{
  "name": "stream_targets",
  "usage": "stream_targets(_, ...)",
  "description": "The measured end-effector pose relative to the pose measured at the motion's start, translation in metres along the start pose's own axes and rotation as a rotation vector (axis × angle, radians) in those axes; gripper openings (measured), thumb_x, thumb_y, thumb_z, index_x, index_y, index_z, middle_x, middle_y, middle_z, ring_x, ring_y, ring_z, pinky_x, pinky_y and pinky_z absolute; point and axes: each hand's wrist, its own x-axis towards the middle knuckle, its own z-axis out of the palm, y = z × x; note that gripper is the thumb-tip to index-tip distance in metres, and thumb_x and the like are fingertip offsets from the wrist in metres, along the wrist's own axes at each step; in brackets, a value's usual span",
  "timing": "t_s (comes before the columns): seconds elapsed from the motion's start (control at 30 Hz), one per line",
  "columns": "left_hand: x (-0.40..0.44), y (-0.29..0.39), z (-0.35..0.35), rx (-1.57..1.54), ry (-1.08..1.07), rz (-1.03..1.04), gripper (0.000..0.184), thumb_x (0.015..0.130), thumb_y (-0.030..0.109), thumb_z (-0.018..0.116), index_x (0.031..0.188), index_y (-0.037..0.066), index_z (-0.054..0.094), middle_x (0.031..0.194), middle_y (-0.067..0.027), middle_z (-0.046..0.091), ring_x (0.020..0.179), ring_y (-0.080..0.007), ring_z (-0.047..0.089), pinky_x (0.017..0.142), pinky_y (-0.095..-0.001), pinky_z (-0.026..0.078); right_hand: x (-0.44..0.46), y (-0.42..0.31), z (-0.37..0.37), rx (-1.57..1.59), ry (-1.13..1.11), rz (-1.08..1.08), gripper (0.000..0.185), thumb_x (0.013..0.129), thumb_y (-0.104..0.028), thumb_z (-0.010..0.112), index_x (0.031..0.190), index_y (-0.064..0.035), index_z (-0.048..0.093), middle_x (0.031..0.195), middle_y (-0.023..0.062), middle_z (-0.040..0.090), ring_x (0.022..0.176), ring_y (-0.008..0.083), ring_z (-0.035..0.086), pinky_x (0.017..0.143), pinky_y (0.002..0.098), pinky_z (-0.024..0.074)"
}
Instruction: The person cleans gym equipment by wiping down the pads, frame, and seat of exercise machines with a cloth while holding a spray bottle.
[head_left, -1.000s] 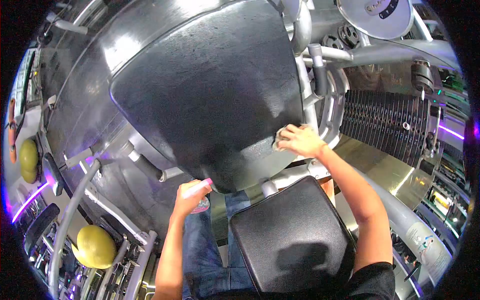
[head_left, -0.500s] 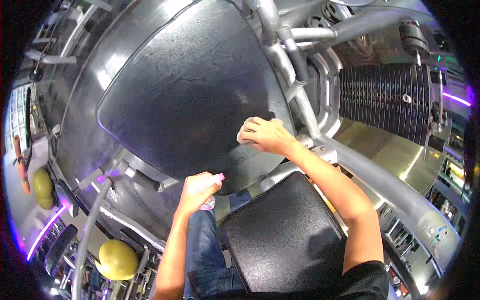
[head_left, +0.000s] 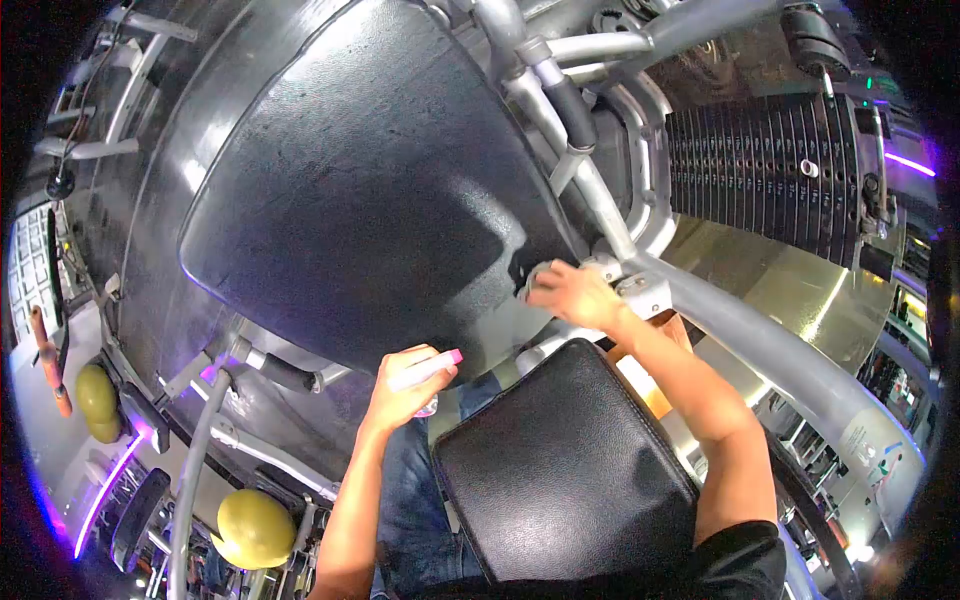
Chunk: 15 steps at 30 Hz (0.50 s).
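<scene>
A large black padded backrest (head_left: 370, 190) fills the upper middle of the view, with a wet-looking sheen near its lower right. My right hand (head_left: 574, 295) is closed on a pale cloth (head_left: 543, 276), which lies against the pad's lower right edge. My left hand (head_left: 408, 385) is wrapped round a spray bottle (head_left: 428, 372) with a pink nozzle tip, just below the pad's lower edge. Most of the bottle is hidden by the fingers. A smaller black seat pad (head_left: 565, 465) is below my right hand, close to my legs.
A weight stack (head_left: 765, 180) stands at the right. Grey machine tubes (head_left: 780, 345) run beside the seat. Padded handles (head_left: 572, 115) flank the backrest on both sides. A yellow ball (head_left: 256, 528) is at the lower left.
My right hand with the cloth moved left across the pad, then back right to its lower edge. My left hand with the bottle shifted slightly right. The view has turned.
</scene>
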Motion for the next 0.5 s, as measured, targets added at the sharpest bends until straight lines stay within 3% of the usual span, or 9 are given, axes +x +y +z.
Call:
stream_targets(0.2, -0.004, -0.005, -0.005, 0.0, 0.001, -0.039, 0.017, 0.086, 0.015, 0.07, 0.079, 0.0, 0.066, 0.068, -0.0055, 0.056, 0.062, -0.0133, 0.056, 0.059, -0.0297, 0.043, -0.036, 0.024, 0.032, -0.055, -0.096, -0.154, 0.028, 0.083, -0.016, 0.058, 0.108, -0.0257, 0.064, 0.118, -0.0018, 0.058, 0.111, 0.0197, 0.057, 0.07, 0.0338, 0.0584)
stream_targets(0.3, -0.005, -0.004, -0.011, -0.003, 0.009, -0.058, 0.016, 0.086, 0.014, 0.07, 0.08, 0.0, 0.066, 0.068, -0.0056, 0.056, 0.063, -0.0137, 0.056, 0.059, -0.0297, 0.043, -0.024, 0.033, -0.014, -0.092, -0.259, -0.075, 0.024, 0.084, -0.019, 0.061, 0.107, -0.024, 0.064, 0.117, -0.001, 0.059, 0.112, 0.0204, 0.057, 0.074, 0.0359, 0.0584)
stream_targets(0.37, -0.004, -0.005, -0.014, 0.004, 0.018, -0.062, 0.016, 0.086, 0.014, 0.07, 0.08, 0.0, 0.066, 0.068, -0.0057, 0.056, 0.063, -0.0138, 0.056, 0.059, -0.0298, 0.043, -0.013, 0.04, -0.039, -0.065, 0.043, 0.126, 0.027, 0.082, -0.02, 0.067, 0.108, -0.0226, 0.064, 0.114, 0.0, 0.06, 0.111, 0.0225, 0.058, 0.079, 0.0379, 0.057)
stream_targets(0.43, -0.003, -0.008, -0.016, -0.023, 0.026, -0.063, 0.015, 0.085, 0.013, 0.071, 0.081, -0.001, 0.067, 0.069, -0.006, 0.058, 0.063, -0.0141, 0.057, 0.06, -0.0302, 0.043, 0.005, 0.057, -0.045, -0.036, 0.321, 0.132, 0.032, 0.078, -0.021, 0.072, 0.109, -0.0208, 0.063, 0.112, 0.0019, 0.06, 0.109, 0.0245, 0.059, 0.081, 0.0398, 0.0555)
stream_targets(0.5, -0.001, -0.006, -0.017, -0.009, 0.022, -0.068, 0.015, 0.085, 0.013, 0.071, 0.082, -0.001, 0.067, 0.07, -0.0062, 0.059, 0.063, -0.0143, 0.057, 0.06, -0.0304, 0.044, 0.024, 0.046, -0.058, 0.012, 0.415, 0.176, 0.033, 0.078, -0.019, 0.073, 0.11, -0.0201, 0.062, 0.111, 0.0044, 0.06, 0.109, 0.025, 0.059, 0.081, 0.0399, 0.0549)
